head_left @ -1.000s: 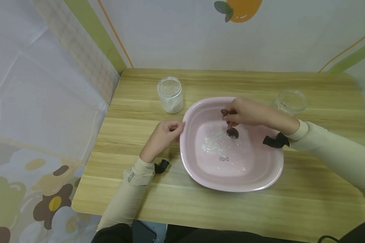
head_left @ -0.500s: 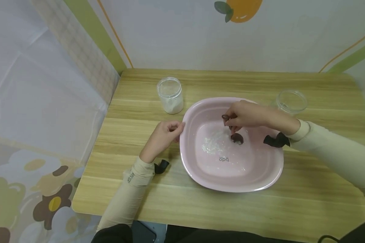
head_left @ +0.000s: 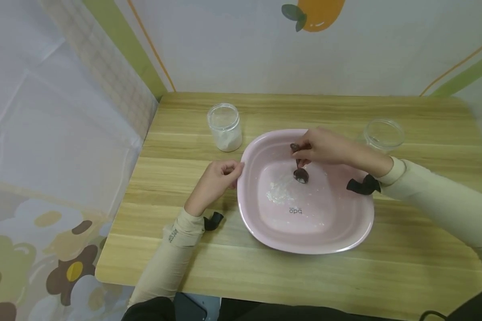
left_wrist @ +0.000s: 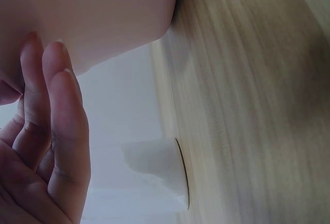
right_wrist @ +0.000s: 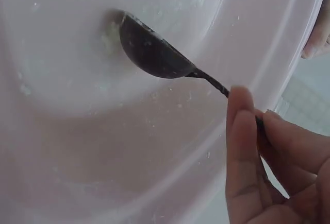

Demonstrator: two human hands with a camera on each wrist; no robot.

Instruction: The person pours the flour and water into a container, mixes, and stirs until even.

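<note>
You can count one left hand [head_left: 213, 183] and one right hand [head_left: 329, 146], one wooden table [head_left: 241, 276], one pink basin [head_left: 305, 246], one dark spoon [head_left: 301, 175], two clear jars [head_left: 225, 129] [head_left: 381, 144], two black curved pieces [head_left: 213, 221] [head_left: 363, 185] and two sleeves [head_left: 162, 258] [head_left: 438, 196].

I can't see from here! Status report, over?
Right grip pinching brown spoon inside pink basin. Left grip holding pink basin. Nothing visibly blocking brown spoon.

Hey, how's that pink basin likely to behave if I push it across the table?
The pink basin would probably slide rather than tip, since its floor looks broad. It's likely light for its size, as it looks like moulded plastic and isn't filled. Its glossy surface suggests it may be slightly slippery to grip.
</note>
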